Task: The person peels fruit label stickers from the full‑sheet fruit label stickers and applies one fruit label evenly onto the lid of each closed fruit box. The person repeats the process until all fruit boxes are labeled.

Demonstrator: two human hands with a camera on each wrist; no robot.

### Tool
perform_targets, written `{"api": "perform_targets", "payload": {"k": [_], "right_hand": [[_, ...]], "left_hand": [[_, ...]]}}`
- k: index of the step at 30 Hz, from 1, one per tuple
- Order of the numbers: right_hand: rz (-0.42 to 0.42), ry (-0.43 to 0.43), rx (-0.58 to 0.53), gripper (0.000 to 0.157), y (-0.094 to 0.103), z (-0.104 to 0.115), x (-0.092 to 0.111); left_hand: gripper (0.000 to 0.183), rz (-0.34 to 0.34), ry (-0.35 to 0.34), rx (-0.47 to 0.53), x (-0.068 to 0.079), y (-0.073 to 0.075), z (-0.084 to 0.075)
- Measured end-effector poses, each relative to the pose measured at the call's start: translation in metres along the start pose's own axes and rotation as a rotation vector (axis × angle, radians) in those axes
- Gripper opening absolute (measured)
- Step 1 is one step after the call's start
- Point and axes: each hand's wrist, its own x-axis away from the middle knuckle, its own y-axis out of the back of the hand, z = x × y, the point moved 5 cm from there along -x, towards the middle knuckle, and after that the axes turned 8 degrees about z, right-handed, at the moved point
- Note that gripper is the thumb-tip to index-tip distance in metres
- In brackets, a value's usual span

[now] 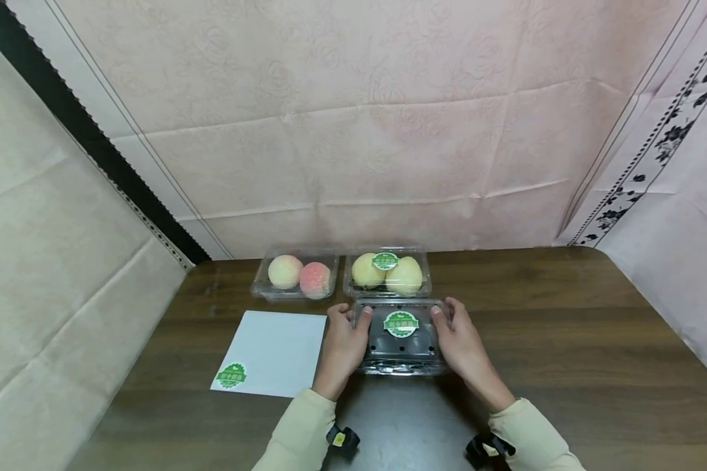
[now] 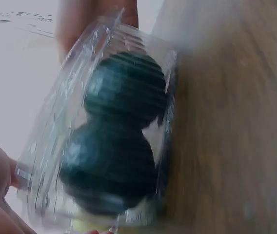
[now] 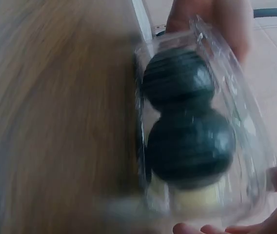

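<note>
Plastic box (image 1: pixel 402 348), brown wood-grain table (image 1: pixel 565 333), pale creased cloth (image 1: pixel 359 150) behind

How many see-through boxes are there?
3. The back left box and the back right box sit side by side. The front box is held between the left hand and the right hand. None seems hidden.

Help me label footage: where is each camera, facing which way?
Head: worn on the head, facing forward and down at the table; left hand, right hand and sleeves show.
Left wrist: worn there, facing the gripped container; hands partly show.
Right wrist: likewise, from the opposite side.
Both wrist views share two dark round objects inside it.
</note>
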Motion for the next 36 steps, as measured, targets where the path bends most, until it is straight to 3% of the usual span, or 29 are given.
{"api": "perform_targets", "payload": {"k": [3,8,12,17,19,21,24,30,36], "right_hand": [[-0.001,0.023,0.049,0.057,0.008,-0.002,0.004],[0.001,0.149,0.22,0.062,0.021,0.001,0.017],[0.049,0.296,0.39,0.066,0.019,0.006,0.03],[0.086,0.511,0.701,0.069,0.009,0.012,0.047],[0.101,0.56,0.789,0.073,0.005,0.013,0.052],[0.128,0.57,0.83,0.077,-0.001,0.014,0.054],[0.148,0.586,0.883,0.081,-0.007,0.018,0.055],[0.163,0.61,0.94,0.083,-0.018,0.022,0.052],[0.184,0.586,0.948,0.083,-0.021,0.026,0.042]], "left_hand": [[0.056,0.03,-0.053,-0.012,0.003,0.009,0.001],[0.056,0.08,-0.216,-0.198,0.019,0.025,-0.009],[0.063,0.159,-0.425,-0.456,0.032,0.03,-0.019],[0.087,0.27,-0.738,-0.89,0.048,0.023,-0.024],[0.096,0.288,-0.838,-1.048,0.054,0.018,-0.025],[0.103,0.298,-0.895,-1.153,0.058,0.011,-0.025],[0.111,0.323,-0.912,-1.223,0.061,0.002,-0.026],[0.119,0.365,-0.898,-1.245,0.059,-0.012,-0.025],[0.121,0.346,-0.883,-1.258,0.051,-0.02,-0.028]]}}
